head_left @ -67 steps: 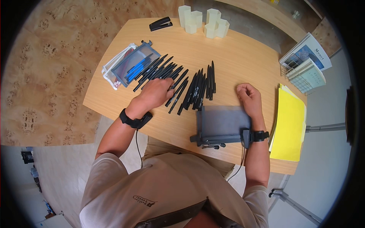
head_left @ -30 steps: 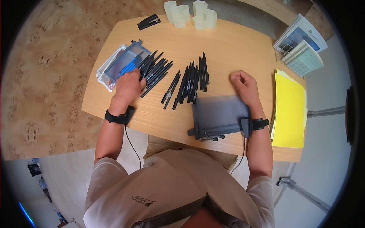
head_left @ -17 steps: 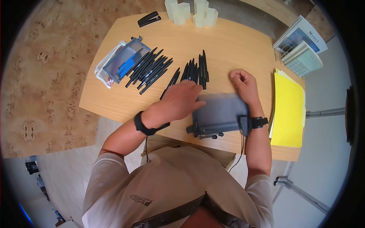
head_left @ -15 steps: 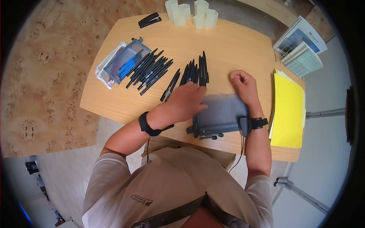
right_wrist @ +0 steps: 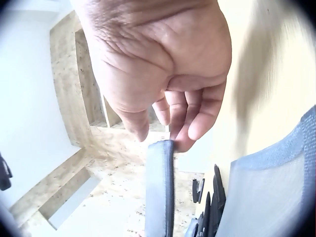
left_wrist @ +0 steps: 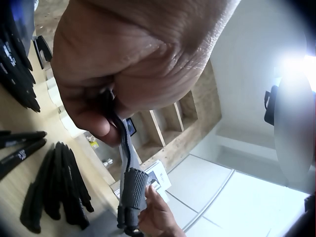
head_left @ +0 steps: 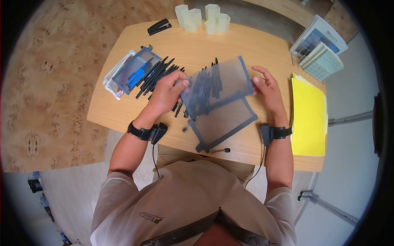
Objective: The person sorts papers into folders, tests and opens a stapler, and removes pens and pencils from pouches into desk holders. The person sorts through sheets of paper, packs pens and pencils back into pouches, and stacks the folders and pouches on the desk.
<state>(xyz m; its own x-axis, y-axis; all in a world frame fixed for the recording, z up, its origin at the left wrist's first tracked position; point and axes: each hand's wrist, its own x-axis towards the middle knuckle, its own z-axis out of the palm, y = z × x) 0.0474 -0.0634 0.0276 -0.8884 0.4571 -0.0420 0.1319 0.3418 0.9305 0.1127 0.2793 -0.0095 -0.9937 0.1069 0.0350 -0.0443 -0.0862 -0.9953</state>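
My left hand [head_left: 169, 92] pinches the left edge of a grey see-through mesh zip pouch [head_left: 236, 78], raised and tilted over the table. My right hand [head_left: 269, 88] is at the pouch's right edge. In the right wrist view its fingers [right_wrist: 210, 111] and thumb stand apart on either side of the pouch's bound edge. A second grey mesh pouch [head_left: 223, 125] lies flat below, partly overlapped by the raised one. Black pens [head_left: 215, 67] show behind the raised mesh. More black pens [head_left: 154, 78] are heaped left of my left hand, next to several blue pens [head_left: 137, 76].
At the left, another grey zip pouch [head_left: 143, 53] and a white-edged pouch [head_left: 108, 82] lie by the blue pens. A black stapler [head_left: 159, 27] and pale hexagonal holders [head_left: 188, 18] stand at the back. Yellow folders [head_left: 308, 119] and a wire book rack [head_left: 314, 65] line the right side.
My left hand has gone from the blue pens to the grey pouches and lifted one, leaving another on the table. My right hand's fingers have uncurled toward the raised pouch's edge.
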